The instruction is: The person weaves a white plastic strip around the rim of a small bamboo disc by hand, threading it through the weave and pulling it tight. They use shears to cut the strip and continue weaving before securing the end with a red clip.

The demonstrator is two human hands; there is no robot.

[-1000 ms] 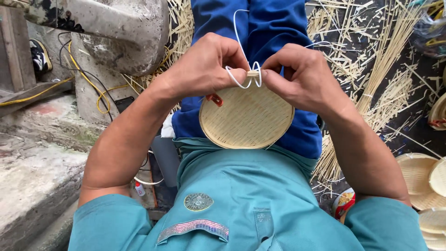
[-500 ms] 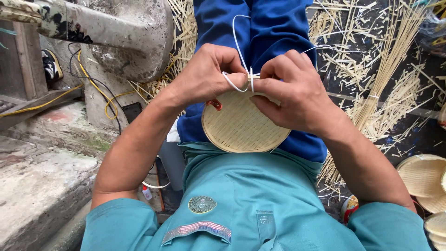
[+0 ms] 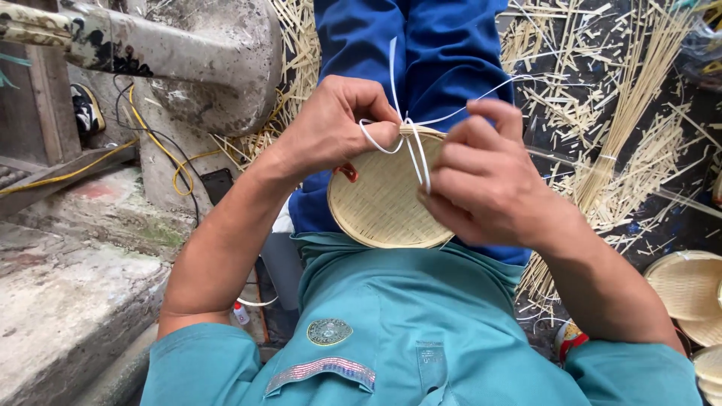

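Left hand (image 3: pixel 331 131) pinches white strip (image 3: pixel 410 146) loop at tray rim, 11 o'clock. Woven round tray (image 3: pixel 380 203) centre, over lap. Right hand (image 3: pixel 489 180) at tray's 3 o'clock, fingers clenched on strip end. Straw pile (image 3: pixel 624 120) at 2 o'clock.

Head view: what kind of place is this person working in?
Probably a small bamboo-weaving workshop. Pale bamboo strips litter the dark floor, finished round woven trays stack at the right, and both hands bind a round woven bamboo tray with white strip.
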